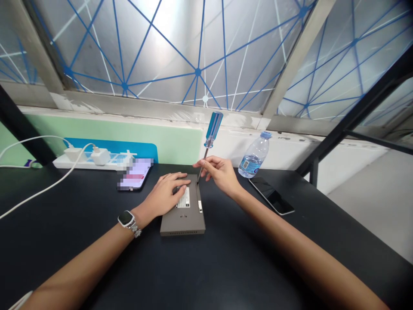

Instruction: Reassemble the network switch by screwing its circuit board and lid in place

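A flat grey metal box [187,217] with a white label lies on the black table [206,267]. My left hand [166,193] rests flat on its top, fingers spread, holding it down; a watch is on that wrist. My right hand [219,172] pinches the shaft of a screwdriver [209,140] with a blue see-through handle. The screwdriver stands nearly upright, its tip touching the box's far right edge.
A water bottle [254,157] stands right of my right hand, with a dark phone [271,196] lying in front of it. Another phone [135,174] lies at the left. A white power strip [87,160] with chargers and cables sits along the back wall.
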`<action>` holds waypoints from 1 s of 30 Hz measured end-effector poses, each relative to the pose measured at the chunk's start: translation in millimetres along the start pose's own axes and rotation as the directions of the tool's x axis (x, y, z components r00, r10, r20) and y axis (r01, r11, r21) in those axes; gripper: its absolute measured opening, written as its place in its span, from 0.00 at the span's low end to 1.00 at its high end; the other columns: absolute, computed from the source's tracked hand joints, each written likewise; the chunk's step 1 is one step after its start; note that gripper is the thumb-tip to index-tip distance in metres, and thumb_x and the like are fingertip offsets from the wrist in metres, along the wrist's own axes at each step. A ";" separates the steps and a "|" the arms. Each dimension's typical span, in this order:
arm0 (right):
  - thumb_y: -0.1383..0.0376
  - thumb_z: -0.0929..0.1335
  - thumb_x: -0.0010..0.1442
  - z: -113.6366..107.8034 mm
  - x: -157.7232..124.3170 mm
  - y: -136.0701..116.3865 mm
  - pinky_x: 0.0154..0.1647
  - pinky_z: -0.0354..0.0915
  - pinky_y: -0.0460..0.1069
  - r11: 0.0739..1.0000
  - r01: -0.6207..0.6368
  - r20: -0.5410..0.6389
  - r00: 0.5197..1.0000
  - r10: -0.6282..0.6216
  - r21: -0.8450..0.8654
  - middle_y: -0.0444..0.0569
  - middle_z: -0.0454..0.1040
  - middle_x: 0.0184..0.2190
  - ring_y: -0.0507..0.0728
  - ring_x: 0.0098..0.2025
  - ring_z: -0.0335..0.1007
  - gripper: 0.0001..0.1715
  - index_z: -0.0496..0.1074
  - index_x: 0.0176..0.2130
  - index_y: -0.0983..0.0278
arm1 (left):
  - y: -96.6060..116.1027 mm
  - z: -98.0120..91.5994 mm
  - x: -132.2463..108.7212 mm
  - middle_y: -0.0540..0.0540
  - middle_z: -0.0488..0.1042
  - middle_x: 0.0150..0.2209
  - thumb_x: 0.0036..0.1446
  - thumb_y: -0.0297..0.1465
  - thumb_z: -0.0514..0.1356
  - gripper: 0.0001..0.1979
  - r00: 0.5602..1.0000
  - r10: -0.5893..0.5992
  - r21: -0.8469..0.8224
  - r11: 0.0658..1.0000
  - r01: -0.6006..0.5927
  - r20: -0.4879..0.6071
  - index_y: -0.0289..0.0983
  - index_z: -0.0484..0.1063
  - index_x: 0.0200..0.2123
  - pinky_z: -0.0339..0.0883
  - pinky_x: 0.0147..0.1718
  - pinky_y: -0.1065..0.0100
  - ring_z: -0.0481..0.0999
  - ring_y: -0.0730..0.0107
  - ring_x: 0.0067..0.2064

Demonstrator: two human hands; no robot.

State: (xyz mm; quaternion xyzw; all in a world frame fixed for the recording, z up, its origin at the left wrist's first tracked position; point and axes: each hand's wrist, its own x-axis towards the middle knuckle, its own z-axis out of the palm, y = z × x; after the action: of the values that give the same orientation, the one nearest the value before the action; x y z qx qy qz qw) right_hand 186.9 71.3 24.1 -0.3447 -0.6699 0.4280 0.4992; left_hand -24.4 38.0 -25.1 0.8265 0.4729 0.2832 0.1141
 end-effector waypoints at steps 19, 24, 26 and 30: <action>0.47 0.73 0.55 16.4 0.4 0.5 0.44 0.73 0.54 0.969 -0.074 -0.057 0.994 0.090 0.234 0.51 0.80 0.30 0.59 0.37 0.80 0.23 0.73 0.32 0.65 | -2.1 2.6 -0.4 0.47 0.69 0.63 0.68 0.37 0.51 0.18 1.000 0.010 0.017 1.000 -0.010 -0.020 0.46 0.75 0.55 0.54 0.63 0.44 0.65 0.55 0.64; 0.42 0.62 0.64 14.4 9.0 -2.9 0.35 0.68 0.50 0.931 0.026 -0.117 0.991 -0.073 -0.363 0.45 0.73 0.23 0.55 0.30 0.73 0.30 0.71 0.28 0.62 | -0.1 1.8 0.3 0.46 0.71 0.61 0.67 0.36 0.51 0.18 1.000 0.009 0.008 1.000 -0.008 -0.020 0.44 0.75 0.54 0.56 0.62 0.46 0.66 0.55 0.63; 0.42 0.63 0.63 11.9 11.2 -5.7 0.29 0.64 0.49 0.872 0.027 -0.107 0.990 -0.091 -0.488 0.42 0.68 0.18 0.54 0.24 0.69 0.28 0.67 0.26 0.61 | -0.2 1.6 0.5 0.46 0.71 0.61 0.67 0.36 0.51 0.17 1.000 0.005 0.005 1.000 -0.005 -0.013 0.45 0.75 0.54 0.56 0.62 0.45 0.66 0.55 0.63; 0.45 0.71 0.56 7.1 12.2 -4.3 0.14 0.58 0.46 0.935 -0.103 -0.058 0.994 0.088 -0.339 0.38 0.64 0.11 0.51 0.13 0.61 0.25 0.63 0.26 0.60 | -0.9 1.0 0.3 0.46 0.70 0.62 0.67 0.36 0.51 0.17 1.000 0.007 0.000 1.000 -0.007 -0.014 0.45 0.75 0.54 0.55 0.62 0.45 0.65 0.55 0.64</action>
State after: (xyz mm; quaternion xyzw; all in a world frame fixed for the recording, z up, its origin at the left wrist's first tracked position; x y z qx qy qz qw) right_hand 176.8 78.8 31.7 -0.4673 -0.7058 0.3217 0.4243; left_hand -24.4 38.8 -26.3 0.8263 0.4706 0.2894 0.1099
